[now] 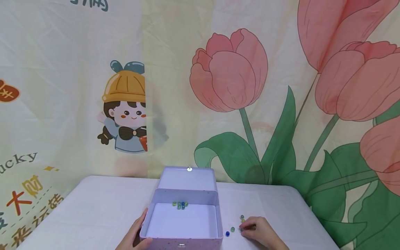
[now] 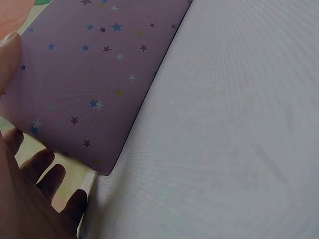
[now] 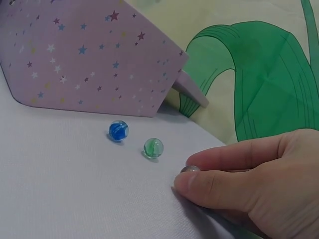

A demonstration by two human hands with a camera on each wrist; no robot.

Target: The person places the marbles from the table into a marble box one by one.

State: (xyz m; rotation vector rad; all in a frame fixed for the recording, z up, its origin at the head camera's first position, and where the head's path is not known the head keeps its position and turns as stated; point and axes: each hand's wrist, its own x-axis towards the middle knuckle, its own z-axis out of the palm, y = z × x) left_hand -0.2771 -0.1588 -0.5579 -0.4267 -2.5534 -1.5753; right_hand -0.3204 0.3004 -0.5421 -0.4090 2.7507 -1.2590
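A lilac star-patterned box (image 1: 181, 243) stands with its lid (image 1: 189, 178) tipped back. Several glass marbles (image 1: 179, 205) lie inside along its far wall. My left hand (image 1: 135, 234) grips the box's left front corner, thumb on the front and fingers along the side. To the right of the box, my right hand (image 1: 259, 232) pinches a clear marble (image 3: 190, 169) between thumb and index finger, at the tabletop. Nearby on the cloth are a blue marble (image 3: 118, 131) and a green marble (image 3: 153, 148). Just beyond the right hand sit two more, a greyish marble (image 1: 242, 216) and a yellow-green marble (image 1: 243, 221).
A white cloth covers the table (image 1: 100, 208). Behind its back edge hangs a printed curtain (image 1: 175, 86) with tulips and a cartoon figure. The box's front clasp (image 1: 181, 245) faces me.
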